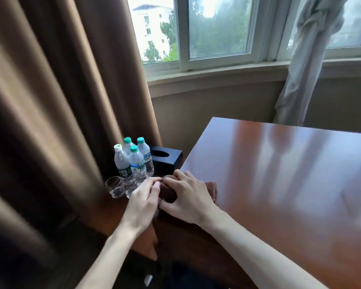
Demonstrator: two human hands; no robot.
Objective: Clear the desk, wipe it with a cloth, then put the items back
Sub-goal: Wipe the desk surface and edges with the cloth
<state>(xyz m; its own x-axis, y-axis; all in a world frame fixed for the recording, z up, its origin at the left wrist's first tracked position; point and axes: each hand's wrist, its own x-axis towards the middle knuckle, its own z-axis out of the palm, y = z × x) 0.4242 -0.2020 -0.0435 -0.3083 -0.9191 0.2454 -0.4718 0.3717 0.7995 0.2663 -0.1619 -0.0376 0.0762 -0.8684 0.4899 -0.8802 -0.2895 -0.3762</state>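
Observation:
A glossy reddish-brown desk point(290, 174) fills the right half of the view. At its near left corner lies a dark brown cloth point(212, 189), bunched up. My right hand point(186, 197) presses on the cloth and pinches its folds. My left hand point(144, 199) grips the cloth's left end at the desk's edge. On a lower surface to the left stand several water bottles point(133, 163) with green caps, a clear glass point(115, 187) and a black tissue box point(167, 158).
A heavy brown curtain point(61, 101) hangs at the left, close behind the bottles. A window point(217, 28) and its sill run along the back, with a knotted white sheer curtain point(313, 49) at the right.

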